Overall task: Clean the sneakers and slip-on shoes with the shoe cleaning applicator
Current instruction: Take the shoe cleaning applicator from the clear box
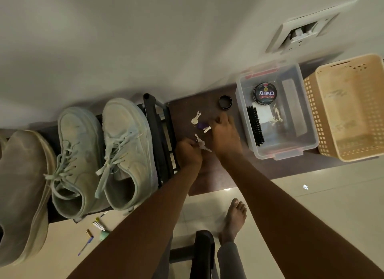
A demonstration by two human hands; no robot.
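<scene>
Both hands at the keys, shoes not yet touched.
Left hand (188, 152) fingers curl round a key bunch (200, 143); right hand (225, 133) fingers bent onto the counter (207, 174), hold unclear; sneakers (124, 152) left of them, slip-on (22, 191) beyond: probably light and soft, best gripped at heel or collar.

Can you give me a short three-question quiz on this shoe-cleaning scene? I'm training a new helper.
1. True or false: the black brush lies inside the clear plastic box.
2. What does the left hand grip? A) keys B) the polish tin C) a shoelace
3. Fill in: right of the clear box stands an empty beige ______.

Key:
1. True.
2. A, the keys; the polish tin stays in the box.
3. Basket.
</scene>
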